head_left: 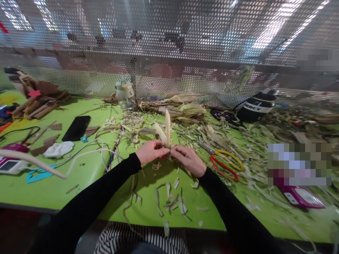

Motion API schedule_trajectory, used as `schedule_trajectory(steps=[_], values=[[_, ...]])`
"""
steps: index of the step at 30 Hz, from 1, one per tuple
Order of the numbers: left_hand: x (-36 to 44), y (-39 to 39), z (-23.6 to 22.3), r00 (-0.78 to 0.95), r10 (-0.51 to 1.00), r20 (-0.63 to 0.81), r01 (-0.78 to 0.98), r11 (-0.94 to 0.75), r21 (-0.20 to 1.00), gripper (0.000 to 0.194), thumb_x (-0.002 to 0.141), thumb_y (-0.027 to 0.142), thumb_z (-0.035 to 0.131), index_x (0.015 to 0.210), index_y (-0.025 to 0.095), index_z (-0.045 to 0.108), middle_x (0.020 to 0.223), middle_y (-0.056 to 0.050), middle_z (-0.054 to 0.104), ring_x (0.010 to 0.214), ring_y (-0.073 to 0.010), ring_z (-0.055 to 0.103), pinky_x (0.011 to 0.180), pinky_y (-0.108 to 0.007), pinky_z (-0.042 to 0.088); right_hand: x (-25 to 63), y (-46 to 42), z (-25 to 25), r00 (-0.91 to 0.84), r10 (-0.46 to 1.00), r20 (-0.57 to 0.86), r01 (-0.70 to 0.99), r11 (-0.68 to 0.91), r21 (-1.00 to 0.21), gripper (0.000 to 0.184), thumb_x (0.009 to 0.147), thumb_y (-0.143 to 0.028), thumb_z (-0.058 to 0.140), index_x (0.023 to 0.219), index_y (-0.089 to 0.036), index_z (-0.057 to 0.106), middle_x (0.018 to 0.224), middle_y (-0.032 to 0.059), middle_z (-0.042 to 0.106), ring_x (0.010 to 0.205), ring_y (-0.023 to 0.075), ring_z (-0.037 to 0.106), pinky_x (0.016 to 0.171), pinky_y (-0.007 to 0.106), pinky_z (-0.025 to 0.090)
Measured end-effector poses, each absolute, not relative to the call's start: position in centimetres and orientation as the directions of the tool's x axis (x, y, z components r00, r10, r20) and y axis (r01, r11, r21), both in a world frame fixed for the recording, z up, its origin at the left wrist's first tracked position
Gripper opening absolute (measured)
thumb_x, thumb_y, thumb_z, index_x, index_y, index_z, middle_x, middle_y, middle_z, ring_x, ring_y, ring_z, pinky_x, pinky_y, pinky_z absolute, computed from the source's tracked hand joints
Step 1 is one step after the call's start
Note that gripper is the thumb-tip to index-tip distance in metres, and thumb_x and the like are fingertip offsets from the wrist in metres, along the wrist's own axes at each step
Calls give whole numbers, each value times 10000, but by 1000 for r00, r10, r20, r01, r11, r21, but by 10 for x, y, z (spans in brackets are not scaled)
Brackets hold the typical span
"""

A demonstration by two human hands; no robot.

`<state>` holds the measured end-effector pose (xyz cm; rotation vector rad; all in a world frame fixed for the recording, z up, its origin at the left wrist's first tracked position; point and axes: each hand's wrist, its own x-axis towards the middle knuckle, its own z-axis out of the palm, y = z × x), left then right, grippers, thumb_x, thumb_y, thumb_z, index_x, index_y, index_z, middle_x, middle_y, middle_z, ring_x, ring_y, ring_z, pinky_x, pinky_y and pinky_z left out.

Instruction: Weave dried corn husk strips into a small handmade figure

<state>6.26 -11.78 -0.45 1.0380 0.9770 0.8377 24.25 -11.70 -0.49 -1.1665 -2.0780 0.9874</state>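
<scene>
Both my hands meet above the middle of the green table (79, 176). My left hand (150, 151) and my right hand (187, 159) are closed in a pinch on the base of a small bundle of pale corn husk strips (165, 130), which stick upward from my fingers. Black sleeves cover both my arms. Trimmed husk scraps (172, 199) lie on the table just below my hands. Scissors (225, 163) with red and yellow handles lie right beside my right hand.
A heap of dried corn husks (180, 106) and a lidded jar (124, 93) stand at the back by the perforated metal screen. A black phone (76, 127), white cable (84, 151), and cloth lie left. A black bag (255, 106) and a pink device (300, 195) sit right.
</scene>
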Motion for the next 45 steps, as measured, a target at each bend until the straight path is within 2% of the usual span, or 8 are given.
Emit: schedule_trajectory(steps=[3,6,11,15,24,31,37,45], values=[[62,-118,-3,367,876,-313,-181,397,900,126,697,139,710,756,118,601,599,17,637,548,-79,619,599,-207,527,241,-119,-8,-495,869,30,368,241,-898,313,893,-426,449,727,-176,537,601,-17,545,509,102,478,496,232,389],[60,-117,0,362,861,-358,-268,464,844,118,699,104,706,730,109,592,599,-6,648,532,-85,626,576,-198,534,243,-118,-8,-396,884,249,418,414,-808,197,873,-377,518,909,-186,545,735,17,616,632,141,560,589,274,456],[55,-116,4,382,871,-308,-412,460,787,44,762,89,645,741,92,606,609,-29,649,526,-72,624,571,-165,540,251,-116,0,-488,533,691,606,777,-171,164,842,-176,560,987,-248,584,1109,74,630,1032,234,540,889,426,407],[57,-118,6,371,881,-294,-439,445,781,44,772,82,633,745,94,600,622,-29,643,522,-70,617,564,-165,541,253,-120,5,-636,373,675,582,807,103,294,790,-164,613,1059,-281,597,1153,63,618,1060,241,503,927,438,373],[64,-121,7,235,931,-278,-403,354,844,163,759,75,626,700,133,485,568,37,576,469,-45,562,521,-158,504,250,-125,5,-706,362,608,596,767,236,268,806,-237,603,1073,-258,625,1088,50,668,985,231,513,884,419,342],[74,-127,2,154,973,-170,-218,201,955,176,712,120,635,683,157,465,557,79,522,457,-58,547,522,-196,496,246,-124,-6,-514,523,679,523,819,-236,120,873,-237,534,923,-227,643,901,48,682,827,187,582,758,345,433],[72,-126,-13,123,992,30,189,-53,981,91,687,188,633,743,157,567,674,16,616,571,-104,597,540,-204,464,241,-119,-19,-277,843,461,421,538,-730,139,814,-328,584,875,-203,582,752,20,617,633,147,557,581,274,460],[76,-127,-16,231,972,-36,-58,51,997,99,733,166,594,767,157,502,724,32,568,504,-71,573,525,-222,514,238,-121,-24,-226,901,371,296,427,-854,265,827,-439,562,931,-198,599,815,27,632,709,154,587,649,277,485]])
